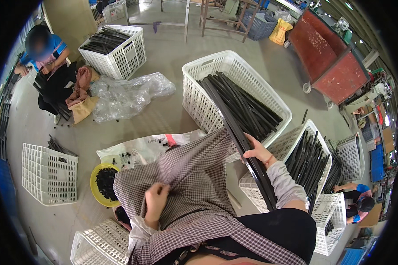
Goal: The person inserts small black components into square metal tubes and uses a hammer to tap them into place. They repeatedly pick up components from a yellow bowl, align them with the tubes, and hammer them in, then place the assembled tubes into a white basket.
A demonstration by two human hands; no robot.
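My right hand (pixel 258 152) is wrapped round a bundle of long, glossy black strips (pixel 241 139). They slant from over the near white crate down to my right thigh. My left hand (pixel 157 201) is raised over the checked apron (pixel 194 176) on my lap, fingers curled together. What the fingers hold, if anything, is hidden. Folds of the apron lie right beside them, and part of the cloth is blurred by motion. Left of the apron stands a yellow basin (pixel 94 187) full of small black parts (pixel 106 182). Ahead, the white crate (pixel 192 95) holds many black strips (pixel 247 104).
More white crates of black strips stand at my right (pixel 252 187) and far left (pixel 135 48). Another crate (pixel 48 176) is left of the basin. A white sack (pixel 119 152) and clear plastic (pixel 132 95) lie ahead. Co-workers sit at left (pixel 59 55) and right (pixel 358 198); a red cart (pixel 318 48) stands behind.
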